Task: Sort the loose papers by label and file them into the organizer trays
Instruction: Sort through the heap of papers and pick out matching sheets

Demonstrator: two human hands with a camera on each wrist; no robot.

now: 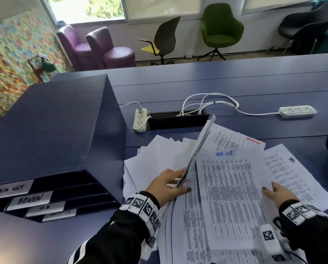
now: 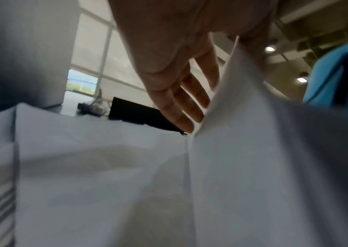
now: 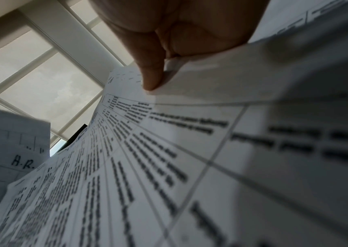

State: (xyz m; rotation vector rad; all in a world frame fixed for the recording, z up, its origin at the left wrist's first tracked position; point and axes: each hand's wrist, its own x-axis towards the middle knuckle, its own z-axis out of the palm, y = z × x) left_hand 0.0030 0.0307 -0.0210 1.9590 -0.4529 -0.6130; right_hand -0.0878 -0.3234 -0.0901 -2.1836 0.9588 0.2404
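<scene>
Papers (image 1: 226, 187) lie fanned in a loose pile on the near right of a dark blue tabletop (image 1: 254, 82), while the organizer (image 1: 51, 134) stands at the near left, its stacked trays (image 1: 79, 189) open toward the person and tagged with handwritten labels (image 1: 29, 200) reading TASK LIST, ADMIN and H.R.; the lowest label is too blurred to read. Just right of the organizer, the left hand (image 1: 167, 185) pinches a small sheaf of sheets (image 1: 197, 147) between thumb and fingers (image 2: 190, 100), tilting it up on edge above the pile. A printed table sheet (image 1: 229, 197) headed in blue ink lies on top at the middle. At the right, the right hand (image 1: 279, 193) pinches this sheet's edge between thumb and curled fingers (image 3: 152, 66). Beyond the pile, two white power strips (image 1: 140, 120) and their cables (image 1: 210, 101) rest on the tabletop beside a black cable slot (image 1: 176, 120). Chairs (image 1: 220, 27) line the far wall.
</scene>
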